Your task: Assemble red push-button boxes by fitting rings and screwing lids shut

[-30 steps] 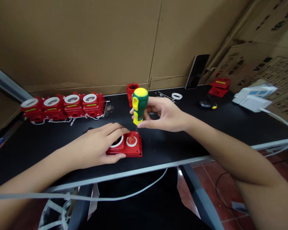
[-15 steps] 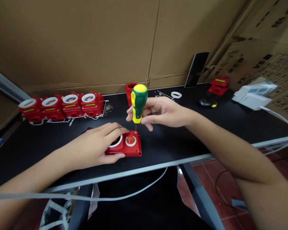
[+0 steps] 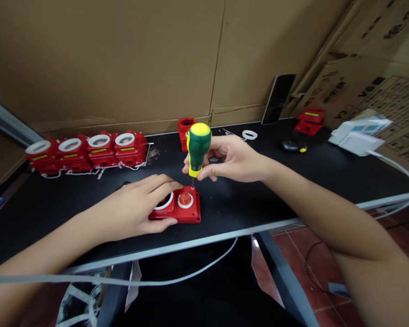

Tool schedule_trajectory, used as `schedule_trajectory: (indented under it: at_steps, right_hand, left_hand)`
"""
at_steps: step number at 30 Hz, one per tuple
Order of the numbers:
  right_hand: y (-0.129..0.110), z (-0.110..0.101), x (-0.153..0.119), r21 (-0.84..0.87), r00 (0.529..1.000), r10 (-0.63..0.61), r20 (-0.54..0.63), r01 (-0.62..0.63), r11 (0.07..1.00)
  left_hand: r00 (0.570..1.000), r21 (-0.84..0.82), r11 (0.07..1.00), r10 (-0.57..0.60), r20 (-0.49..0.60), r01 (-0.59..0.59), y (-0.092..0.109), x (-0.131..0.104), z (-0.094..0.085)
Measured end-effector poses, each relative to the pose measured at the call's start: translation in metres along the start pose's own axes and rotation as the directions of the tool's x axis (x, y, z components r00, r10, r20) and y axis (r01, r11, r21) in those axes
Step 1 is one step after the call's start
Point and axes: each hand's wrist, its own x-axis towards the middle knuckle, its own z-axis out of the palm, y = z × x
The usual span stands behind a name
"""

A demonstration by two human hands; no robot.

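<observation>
A red plastic housing [image 3: 191, 211] with a white ring and a round red button [image 3: 185, 198] lies flat near the table's front edge. Across its left part rests my left hand [image 3: 146, 202], thumb on the near side and fingers on the far side, gripping it. My right hand [image 3: 225, 159] pinches a green and yellow screwdriver [image 3: 199, 147] by the lower handle. The screwdriver stands nearly upright, its tip on a screw [image 3: 192, 187] at the housing's far right corner. Part of the white ring is hidden under my left hand.
Several red housings with white rings [image 3: 98, 141] stand in a row at the left back. Behind my right hand are another red part [image 3: 184, 131] and a loose white ring [image 3: 249, 135]. A phone [image 3: 278, 99], a dark tool [image 3: 293, 145] and a white box with a cable [image 3: 357, 136] are rightward.
The screwdriver handle has turned and tilts slightly more to the right, with my right fingers shifted around it. My left hand and the red housing have stayed in place.
</observation>
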Motion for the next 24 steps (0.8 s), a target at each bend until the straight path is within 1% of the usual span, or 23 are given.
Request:
schedule_trajectory:
  at_steps: [4, 7, 12, 15, 17, 19, 22, 24]
  right_hand:
    - [0.003, 0.002, 0.0, -0.059, 0.997, -0.026, -0.076, 0.022, 0.998]
    - [0.006, 0.005, 0.001, -0.074, 0.993, -0.043, -0.109, 0.035, 0.997]
    - [0.007, 0.013, 0.0, -0.11, 0.982, -0.04, -0.184, 0.02, 0.994]
    - [0.005, 0.014, -0.001, -0.156, 0.979, -0.045, -0.199, 0.014, 0.988]
    - [0.003, 0.011, -0.001, -0.171, 0.987, -0.039, -0.156, 0.012, 0.985]
    - [0.0, 0.005, -0.001, -0.141, 0.998, -0.014, -0.058, 0.006, 0.99]
    - [-0.002, -0.004, -0.002, -0.01, 0.995, 0.007, 0.099, -0.006, 1.0]
    - [-0.001, -0.008, -0.002, 0.071, 0.986, -0.006, 0.167, -0.006, 0.997]
  left_hand:
    - [1.0, 0.011, 1.0, 0.0, -0.003, 0.0, 0.001, 0.0, 0.0]
    - [1.0, 0.018, 1.0, 0.005, -0.008, -0.005, 0.001, 0.0, 0.001]
    - [1.0, 0.006, 1.0, 0.018, -0.025, -0.018, -0.001, -0.001, 0.002]
    - [0.999, 0.014, 1.0, 0.022, -0.023, -0.022, 0.0, 0.0, 0.001]
    - [1.0, 0.012, 1.0, 0.019, -0.017, -0.019, 0.0, 0.0, 0.0]
    - [1.0, 0.006, 1.0, 0.005, -0.01, -0.005, 0.0, 0.0, -0.001]
    - [1.0, 0.0, 1.0, -0.006, -0.004, 0.006, 0.0, 0.0, -0.001]
    - [1.0, -0.002, 1.0, 0.0, -0.004, 0.0, 0.0, -0.001, -0.001]
